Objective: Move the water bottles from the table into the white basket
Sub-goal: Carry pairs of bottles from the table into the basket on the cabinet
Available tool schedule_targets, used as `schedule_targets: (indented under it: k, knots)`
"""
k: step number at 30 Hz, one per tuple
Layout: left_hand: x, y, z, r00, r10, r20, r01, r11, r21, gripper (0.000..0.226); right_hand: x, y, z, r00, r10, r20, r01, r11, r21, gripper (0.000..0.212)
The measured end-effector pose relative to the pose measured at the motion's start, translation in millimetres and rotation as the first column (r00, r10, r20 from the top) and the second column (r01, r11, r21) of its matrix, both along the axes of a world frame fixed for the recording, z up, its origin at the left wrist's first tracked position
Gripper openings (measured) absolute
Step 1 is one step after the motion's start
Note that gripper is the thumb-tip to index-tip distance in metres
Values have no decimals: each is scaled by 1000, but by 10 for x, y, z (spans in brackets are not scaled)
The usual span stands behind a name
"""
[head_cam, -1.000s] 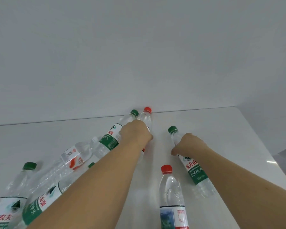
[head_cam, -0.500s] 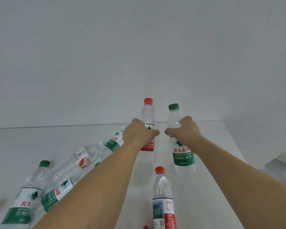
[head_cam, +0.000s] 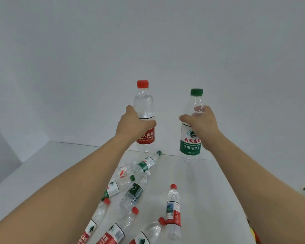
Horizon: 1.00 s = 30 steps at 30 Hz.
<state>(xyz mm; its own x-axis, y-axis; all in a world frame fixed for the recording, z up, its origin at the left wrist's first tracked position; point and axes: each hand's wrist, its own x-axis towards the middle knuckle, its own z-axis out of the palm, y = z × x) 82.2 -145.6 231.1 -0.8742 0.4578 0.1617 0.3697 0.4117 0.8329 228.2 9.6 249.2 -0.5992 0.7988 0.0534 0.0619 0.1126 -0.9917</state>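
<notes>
Up in the middle of the frame, the left hand point(head_cam: 133, 125) grips a red-capped bottle point(head_cam: 144, 111) around its waist, fingers and thumb curled round it just above the red label; the bottle stands upright and is lifted clear of the white table point(head_cam: 42, 173). Just right of it, the right hand point(head_cam: 202, 125) holds a green-capped bottle point(head_cam: 192, 138) upright as well, thumb on the near side and fingers wrapped behind the clear shoulder, above the green and white label. The two held bottles are apart from each other, side by side against the pale wall point(head_cam: 148, 41)

Lower in the frame, more bottles lie on the table between the two forearms. A green-capped bottle on its side point(head_cam: 146, 163) points toward the far table edge. Below it lie a dark-labelled bottle point(head_cam: 135, 192) and another green-capped one point(head_cam: 117, 187), close together. A red-capped bottle with a picture label point(head_cam: 173, 212) lies alone, lower centre right. Three further red-capped bottles point(head_cam: 116, 229) crowd the bottom edge, partly cut off. The white basket is out of view
</notes>
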Motion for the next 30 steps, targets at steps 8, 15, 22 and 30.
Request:
schedule_targets:
  k: [8,15,22,30]
  knots:
    - [-383,-1181,555,1000,4,-9,-3,998,60,69,-326,-1202,500,993,16,-115,-10,999,53,56]
    - [-860,-1884,718,998,-57,3,56,998,35,66,-876,-1996,648,986,19,-163,-14,999,37,55]
    - [-1240,-2608,783,999,-38,-10,38,999,33,67,-1369,-2631,653,982,62,-180,-58,998,28,54]
    - [-2045,-3704,822,999,-37,-34,39,999,38,70,-2244,-3725,690,978,81,-190,-65,994,89,56]
